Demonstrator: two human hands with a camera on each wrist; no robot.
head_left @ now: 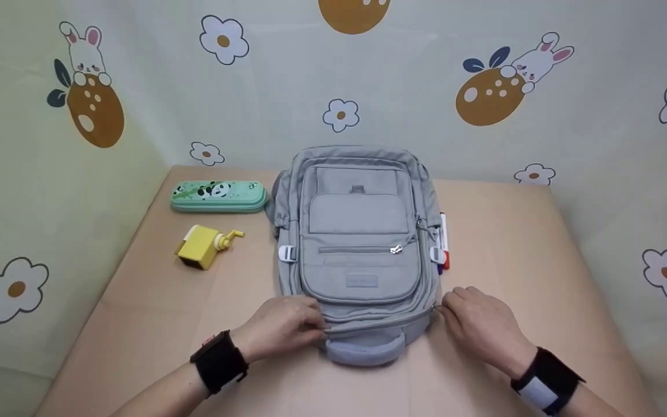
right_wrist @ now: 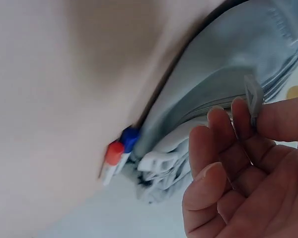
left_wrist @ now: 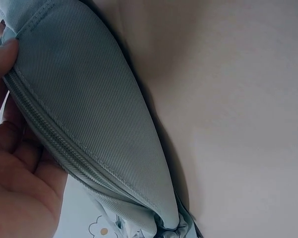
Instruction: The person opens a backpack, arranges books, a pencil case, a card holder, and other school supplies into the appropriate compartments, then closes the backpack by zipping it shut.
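Note:
A grey backpack [head_left: 355, 214] lies front side up on the table, its carry handle [head_left: 365, 352] toward me. At its near left corner my left hand [head_left: 281, 327] pinches the fabric edge beside the zipper [left_wrist: 69, 151] between thumb and fingers. On the opposite corner my right hand [head_left: 481, 321] pinches a grey zipper pull [right_wrist: 254, 96] between thumb and forefinger, the other fingers loosely bent. The zipper line runs between both hands, just above the handle. A smaller front pocket zipper has a silver pull [head_left: 396, 249].
A mint pencil case [head_left: 217, 197] with pandas lies left of the backpack, and a yellow pencil sharpener [head_left: 200, 246] with a crank stands nearer. Against the right side lie a red-capped marker [right_wrist: 113, 153] and a blue-capped marker [right_wrist: 129, 136]. Patterned cloth walls [head_left: 287, 87] enclose the table.

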